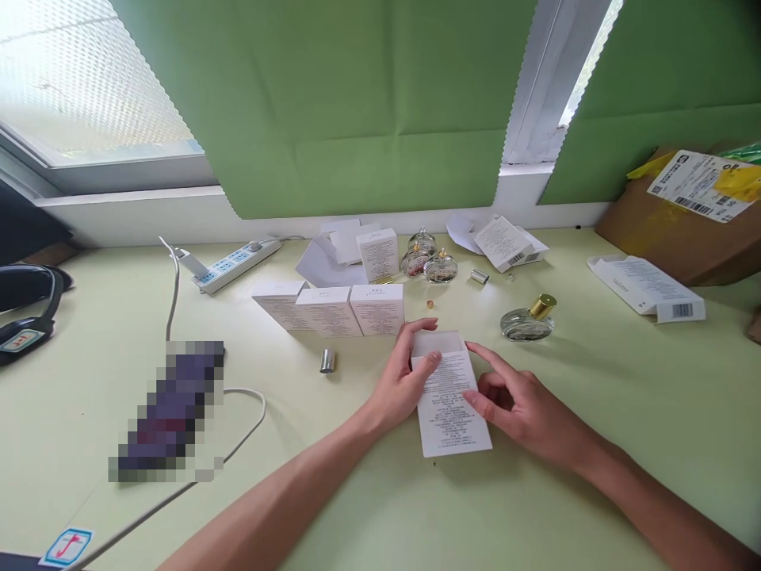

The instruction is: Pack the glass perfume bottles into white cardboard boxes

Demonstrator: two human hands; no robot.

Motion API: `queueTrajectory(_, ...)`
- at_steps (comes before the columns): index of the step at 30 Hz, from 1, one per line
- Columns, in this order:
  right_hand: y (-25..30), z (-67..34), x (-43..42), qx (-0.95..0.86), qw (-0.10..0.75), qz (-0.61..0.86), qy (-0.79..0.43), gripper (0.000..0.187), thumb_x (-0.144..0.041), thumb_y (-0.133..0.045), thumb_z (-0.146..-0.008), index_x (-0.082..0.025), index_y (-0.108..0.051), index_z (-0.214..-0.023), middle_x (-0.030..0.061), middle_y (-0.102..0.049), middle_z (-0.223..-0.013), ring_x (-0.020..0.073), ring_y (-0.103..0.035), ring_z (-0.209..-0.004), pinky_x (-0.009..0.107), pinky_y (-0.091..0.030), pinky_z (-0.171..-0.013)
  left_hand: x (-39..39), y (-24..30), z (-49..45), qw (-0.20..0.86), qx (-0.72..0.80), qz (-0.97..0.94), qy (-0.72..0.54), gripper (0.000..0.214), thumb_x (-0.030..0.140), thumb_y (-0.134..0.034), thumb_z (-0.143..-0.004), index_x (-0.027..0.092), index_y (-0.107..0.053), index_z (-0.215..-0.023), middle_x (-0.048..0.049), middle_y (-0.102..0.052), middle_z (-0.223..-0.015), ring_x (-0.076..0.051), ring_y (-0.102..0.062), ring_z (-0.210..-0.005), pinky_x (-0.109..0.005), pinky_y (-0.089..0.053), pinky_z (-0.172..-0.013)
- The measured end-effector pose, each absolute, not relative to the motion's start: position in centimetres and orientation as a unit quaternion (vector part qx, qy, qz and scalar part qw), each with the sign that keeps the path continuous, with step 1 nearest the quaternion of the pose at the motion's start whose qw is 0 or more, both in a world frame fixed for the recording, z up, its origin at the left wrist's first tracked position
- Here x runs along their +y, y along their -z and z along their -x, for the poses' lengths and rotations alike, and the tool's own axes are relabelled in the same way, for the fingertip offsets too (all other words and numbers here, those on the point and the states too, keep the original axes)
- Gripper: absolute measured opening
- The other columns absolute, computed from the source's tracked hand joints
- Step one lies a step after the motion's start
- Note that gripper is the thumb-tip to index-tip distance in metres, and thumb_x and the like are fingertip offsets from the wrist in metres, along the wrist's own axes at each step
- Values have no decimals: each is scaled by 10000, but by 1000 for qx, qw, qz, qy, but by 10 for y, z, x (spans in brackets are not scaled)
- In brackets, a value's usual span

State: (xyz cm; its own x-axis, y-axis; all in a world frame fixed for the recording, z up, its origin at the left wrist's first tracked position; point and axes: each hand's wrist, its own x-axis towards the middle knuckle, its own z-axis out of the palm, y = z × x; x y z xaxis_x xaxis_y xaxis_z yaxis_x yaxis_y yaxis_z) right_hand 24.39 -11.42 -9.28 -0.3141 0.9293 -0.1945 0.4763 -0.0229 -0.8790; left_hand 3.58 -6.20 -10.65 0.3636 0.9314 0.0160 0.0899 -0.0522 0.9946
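Note:
A white printed carton (455,408) lies tilted between my two hands, with a pale inner panel showing at its far end. My left hand (407,373) grips its left side, thumb on the printed face and fingers around the far edge. On the right side, my right hand (514,400) holds the carton between thumb and index finger, its other fingers curled. Just beyond stand several white boxes (376,309) in a row. A perfume bottle with a gold cap (528,319) rests to the right of my hands. Left of my left hand is a loose silver cap (327,361).
Several round glass bottles (441,268) cluster at the back beside another white box (379,254). Flattened cartons (648,287) lie right. A power strip (238,263), a blurred-out dark object (172,412) and a white cable (261,416) occupy the left. A brown cardboard box (683,226) stands back right.

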Motion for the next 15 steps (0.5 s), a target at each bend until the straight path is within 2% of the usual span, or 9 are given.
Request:
queueTrajectory(5,93,-243,-113,-666,249,528,-464,657,-523,-488,-984,-319,-231,-1553,-53,-619,-763,168,-589,-718,308,-478,-690,-62,105,-35,456,408,-702,-366,330,266,-516,-951,297,-537,-1279,-48,-499,-1355,-230,-540,-1213,-357,-484,-988)
queueTrajectory(9,94,-242,-113,-677,242,533,-446,553,-517,-478,-989,-306,-375,-1489,-53,-568,-733,155,-551,-695,297,-460,-686,-64,111,-36,365,393,-758,-371,331,230,-520,-940,276,-553,-1266,-72,-493,-1361,-236,-478,-1300,-402,-433,-1079)
queueTrajectory(12,95,-242,-113,-676,237,533,-449,524,-526,-485,-983,-286,-433,-1445,-51,-566,-735,151,-544,-693,291,-450,-670,-70,109,-36,278,355,-793,-410,327,181,-512,-930,243,-553,-1248,-100,-527,-1307,-230,-520,-1248,-407,-466,-1044)
queueTrajectory(15,95,-243,-113,-669,235,532,-463,518,-532,-482,-982,-298,-422,-1440,-57,-558,-732,151,-531,-691,287,-436,-662,-70,80,-30,146,282,-810,-494,344,118,-541,-888,219,-551,-1217,-92,-598,-1165,-196,-596,-1084,-358,-528,-919)
